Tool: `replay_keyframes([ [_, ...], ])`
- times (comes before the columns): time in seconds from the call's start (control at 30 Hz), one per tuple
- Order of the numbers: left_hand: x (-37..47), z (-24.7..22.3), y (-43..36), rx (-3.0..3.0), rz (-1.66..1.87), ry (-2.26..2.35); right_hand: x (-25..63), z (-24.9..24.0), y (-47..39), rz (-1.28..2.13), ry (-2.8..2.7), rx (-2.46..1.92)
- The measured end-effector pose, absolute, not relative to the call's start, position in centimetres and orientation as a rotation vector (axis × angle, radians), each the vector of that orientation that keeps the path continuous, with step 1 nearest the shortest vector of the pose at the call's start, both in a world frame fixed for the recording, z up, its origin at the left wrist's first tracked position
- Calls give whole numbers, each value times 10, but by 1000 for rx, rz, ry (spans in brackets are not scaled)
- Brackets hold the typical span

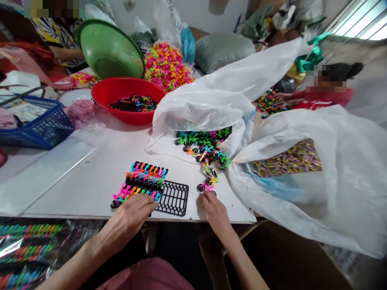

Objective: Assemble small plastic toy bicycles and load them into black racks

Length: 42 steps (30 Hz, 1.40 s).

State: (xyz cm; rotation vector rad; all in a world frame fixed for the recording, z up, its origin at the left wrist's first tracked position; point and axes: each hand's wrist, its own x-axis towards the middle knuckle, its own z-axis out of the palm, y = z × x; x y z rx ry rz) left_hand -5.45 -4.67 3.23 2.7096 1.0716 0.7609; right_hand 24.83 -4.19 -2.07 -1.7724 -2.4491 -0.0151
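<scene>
My left hand (131, 209) lies over the near side of a black grid tray (178, 198), its fingers bent together at the front row. What they hold, if anything, is hidden. Rows of small toys (142, 175) in pink, orange, blue and green with black wheels fill the tray's left part, while open slots show at its right. With fingers curled, my right hand (216, 211) grips a pink wheeled toy (207, 186) at the near end of a loose heap. More such toys (205, 139) spill from the mouth of a white plastic sack (187, 108).
Another open sack (338, 133) on the right contains small yellow-pink pieces (290, 159). A red basin (130, 117), a tilted green basin (111, 48) and a blue basket (51, 129) stand at the back and left. Two co-workers sit across, one in a red shirt (329, 98).
</scene>
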Motion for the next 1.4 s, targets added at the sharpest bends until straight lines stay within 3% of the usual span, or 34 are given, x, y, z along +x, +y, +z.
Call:
replay_keyframes([
  [0.17,-48,30,-45,2696,769,1179,242,-12,-56,31,-2066,-2164],
  [0.33,-39,36,-35,2708,738,1308,225,2,-19,354,-1826,-2429],
  [0.63,-45,37,-55,2715,733,1368,184,0,25,763,-1659,-1714],
  [0.83,-41,61,-7,2572,948,1435,146,8,24,1063,-1506,-1253],
  [0.97,-37,53,24,2541,665,1260,127,-15,21,1246,-1520,-1233],
  [1.13,-35,43,26,2465,606,1232,119,-39,22,1160,-1612,-1261],
  [1.4,-32,41,22,2498,635,1231,118,-38,18,791,-1969,-1383],
])
